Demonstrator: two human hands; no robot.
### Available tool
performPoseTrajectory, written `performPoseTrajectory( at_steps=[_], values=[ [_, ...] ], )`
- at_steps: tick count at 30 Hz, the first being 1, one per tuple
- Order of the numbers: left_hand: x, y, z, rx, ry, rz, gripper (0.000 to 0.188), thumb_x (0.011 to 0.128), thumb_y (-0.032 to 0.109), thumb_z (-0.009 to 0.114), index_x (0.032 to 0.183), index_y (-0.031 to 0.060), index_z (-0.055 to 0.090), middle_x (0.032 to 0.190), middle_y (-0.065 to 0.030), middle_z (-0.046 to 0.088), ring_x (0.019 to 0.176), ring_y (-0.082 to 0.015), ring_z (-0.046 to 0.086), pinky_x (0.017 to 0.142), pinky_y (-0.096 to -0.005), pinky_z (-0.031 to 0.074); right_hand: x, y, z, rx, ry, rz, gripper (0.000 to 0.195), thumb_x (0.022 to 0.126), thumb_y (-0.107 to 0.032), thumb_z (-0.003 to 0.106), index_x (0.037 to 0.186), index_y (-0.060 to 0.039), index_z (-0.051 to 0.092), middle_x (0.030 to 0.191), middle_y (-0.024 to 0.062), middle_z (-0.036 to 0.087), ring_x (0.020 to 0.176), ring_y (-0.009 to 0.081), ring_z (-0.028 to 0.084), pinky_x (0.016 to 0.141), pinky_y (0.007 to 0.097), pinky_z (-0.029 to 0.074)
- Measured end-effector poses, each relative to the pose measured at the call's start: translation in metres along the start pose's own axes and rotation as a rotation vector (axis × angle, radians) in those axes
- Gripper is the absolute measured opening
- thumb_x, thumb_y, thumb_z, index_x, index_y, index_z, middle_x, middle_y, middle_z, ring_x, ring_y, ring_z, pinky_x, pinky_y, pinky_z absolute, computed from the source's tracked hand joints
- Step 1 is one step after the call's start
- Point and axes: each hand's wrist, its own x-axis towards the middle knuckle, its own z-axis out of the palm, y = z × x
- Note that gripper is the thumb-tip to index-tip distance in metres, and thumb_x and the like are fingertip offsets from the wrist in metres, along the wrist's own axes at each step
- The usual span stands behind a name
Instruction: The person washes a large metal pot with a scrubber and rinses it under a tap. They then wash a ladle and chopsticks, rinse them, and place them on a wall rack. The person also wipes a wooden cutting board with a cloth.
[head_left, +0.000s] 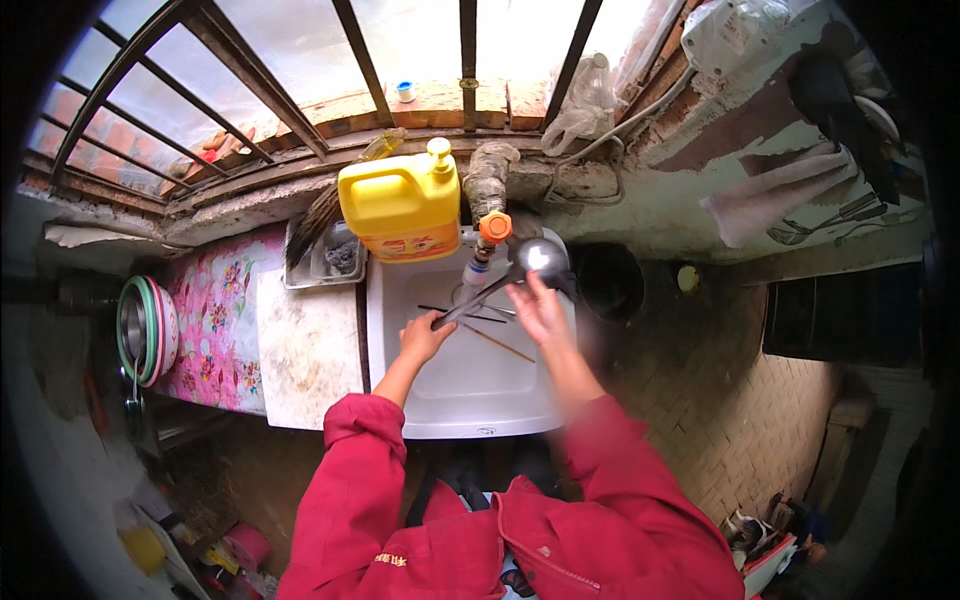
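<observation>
My left hand (426, 337) is closed around the handle of a metal ladle (541, 256), which slants up to the right over a white sink (480, 429). My right hand (538, 309) is just below the ladle's round bowl, its fingertips at or near the bowl's edge; whether they grip it I cannot tell. The faucet with an orange knob (495, 226) stands at the sink's back, its spout beside the ladle's handle. Dark chopsticks and a light wooden chopstick (501, 344) lie in the basin below.
A yellow plastic jug (401, 206) stands at the sink's back left. Further left are a plastic tray (327, 279) holding a dark scrubber, a pale board (309, 345), a floral cloth (217, 315) and stacked basins (166, 330). A black bucket (609, 281) stands right of the sink.
</observation>
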Motion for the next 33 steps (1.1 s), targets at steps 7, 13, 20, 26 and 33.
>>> performPoseTrajectory(
  at_steps=[7, 13, 20, 26, 33],
  values=[
    [0.037, 0.028, 0.011, -0.564, -0.162, 0.069, 0.036, 0.072, 0.018, 0.073, 0.104, 0.0040, 0.062, 0.093, -0.0058, 0.065, 0.085, -0.0159, 0.059, 0.079, -0.0299, 0.045, -0.036, -0.095, 0.010, 0.019, 0.080, -0.176, 0.021, 0.087, -0.014, 0.061, 0.104, -0.0012, 0.057, 0.104, 0.0104, 0.061, 0.101, 0.0243, 0.058, 0.099, 0.0428, 0.043],
    [0.005, 0.022, -0.009, -0.252, -0.125, 0.181, 0.028, 0.068, 0.014, 0.069, 0.092, 0.0019, 0.061, 0.078, -0.0102, 0.062, 0.076, -0.0209, 0.059, 0.072, -0.0329, 0.047, -0.033, -0.070, -0.023, -0.024, 0.046, -0.029, 0.026, 0.088, -0.021, 0.060, 0.111, -0.0105, 0.055, 0.110, 0.0058, 0.058, 0.111, 0.0237, 0.049, 0.100, 0.0520, 0.038],
    [-0.084, -0.046, -0.063, -0.614, -0.442, -0.221, 0.020, 0.082, 0.009, 0.061, 0.098, 0.0056, 0.049, 0.070, -0.0056, 0.059, 0.053, -0.0113, 0.057, 0.050, -0.0248, 0.046, -0.012, 0.087, 0.003, -0.032, 0.035, 0.410, 0.030, 0.086, -0.021, 0.062, 0.112, -0.0106, 0.051, 0.113, 0.0065, 0.055, 0.113, 0.0255, 0.049, 0.100, 0.0491, 0.038],
    [-0.114, -0.022, -0.092, -0.591, -0.443, -0.315, 0.019, 0.085, 0.011, 0.060, 0.099, 0.0068, 0.048, 0.062, -0.0027, 0.053, 0.047, -0.0086, 0.050, 0.040, -0.0222, 0.038, -0.011, 0.090, 0.003, -0.393, 0.119, 0.683, 0.045, 0.088, -0.036, 0.058, 0.114, -0.0011, 0.047, 0.109, 0.0174, 0.056, 0.098, 0.0274, 0.058, 0.086, 0.0428, 0.050],
    [-0.136, 0.000, -0.106, 0.208, -0.150, 0.005, 0.028, 0.079, 0.018, 0.059, 0.102, 0.0068, 0.050, 0.077, -0.0226, 0.061, 0.074, -0.0410, 0.060, 0.065, -0.0505, 0.046, -0.039, 0.087, 0.007, -1.181, 0.159, 0.696, 0.082, 0.074, -0.059, 0.064, 0.121, 0.0065, 0.045, 0.113, 0.0234, 0.052, 0.091, 0.0334, 0.059, 0.073, 0.0437, 0.053]
  ],
)
